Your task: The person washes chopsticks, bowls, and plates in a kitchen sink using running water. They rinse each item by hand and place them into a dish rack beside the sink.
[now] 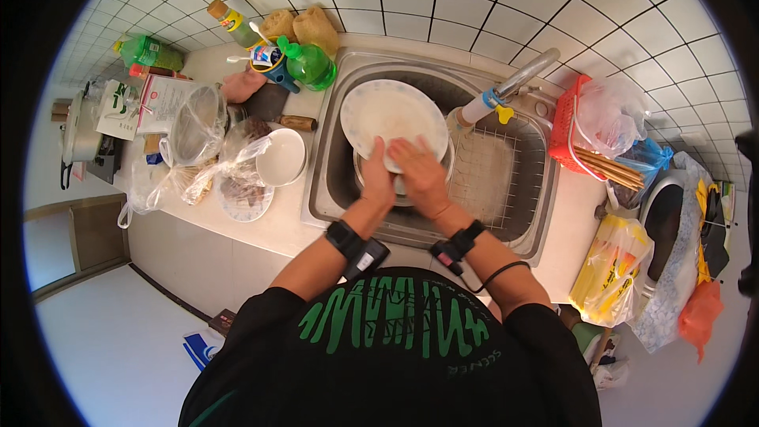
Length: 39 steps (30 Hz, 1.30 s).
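Note:
A large white plate [394,115] is tilted above the left basin of the steel sink [323,190]. My left hand [378,172] grips its near rim, with the thumb up on its face. My right hand [418,175] lies with spread fingers on the lower part of the plate, blurred a little at the fingertips. Beneath the plate and my hands a round metal bowl [360,175] shows in part in the basin. The faucet [525,74] arches in from the right, and its spout end stands to the right of the plate.
A wire rack [489,172] lies in the sink's right side. White bowls [280,157], a bagged pot [198,124], a green soap bottle [311,65] and a cleaver's wooden handle [298,123] are to the left. At the right stand a red basket [566,124] with chopsticks [611,169] and bagged yellow packs [611,270].

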Available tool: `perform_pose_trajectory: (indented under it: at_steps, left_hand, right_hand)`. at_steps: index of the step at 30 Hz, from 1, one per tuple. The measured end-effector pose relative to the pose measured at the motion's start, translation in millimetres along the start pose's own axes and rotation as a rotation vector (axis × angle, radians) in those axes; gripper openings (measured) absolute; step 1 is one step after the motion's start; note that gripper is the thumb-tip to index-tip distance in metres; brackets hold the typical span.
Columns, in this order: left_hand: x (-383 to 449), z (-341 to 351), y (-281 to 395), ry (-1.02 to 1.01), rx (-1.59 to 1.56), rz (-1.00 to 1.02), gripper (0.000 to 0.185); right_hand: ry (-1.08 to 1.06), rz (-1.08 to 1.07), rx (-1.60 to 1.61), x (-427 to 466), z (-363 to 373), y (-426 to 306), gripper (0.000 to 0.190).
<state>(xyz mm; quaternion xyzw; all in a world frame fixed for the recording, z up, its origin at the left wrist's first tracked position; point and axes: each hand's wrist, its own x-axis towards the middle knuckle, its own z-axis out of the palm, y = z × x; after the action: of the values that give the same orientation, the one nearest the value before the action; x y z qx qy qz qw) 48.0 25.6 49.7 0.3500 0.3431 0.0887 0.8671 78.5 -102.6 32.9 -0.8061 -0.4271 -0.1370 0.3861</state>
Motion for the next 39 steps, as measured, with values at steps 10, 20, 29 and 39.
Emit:
perform_pose_trajectory:
  at_steps: [10, 20, 29, 39]
  left_hand:
    - [4, -7, -7, 0.019, 0.078, -0.031, 0.049]
    - [9, -22, -2, -0.260, 0.228, -0.207, 0.059]
    - [11, -21, -1, -0.271, 0.273, -0.257, 0.066]
    - [7, -22, -1, -0.208, 0.286, -0.197, 0.066]
  right_hand:
    - [-0.101, 0.090, 0.036, -5, 2, -10, 0.038]
    - [-0.235, 0.341, -0.088, -8, 5, 28, 0.058]
    - [-0.255, 0.376, -0.147, -9, -6, 26, 0.060]
    - [-0.379, 0.299, -0.206, -14, 5, 29, 0.062]
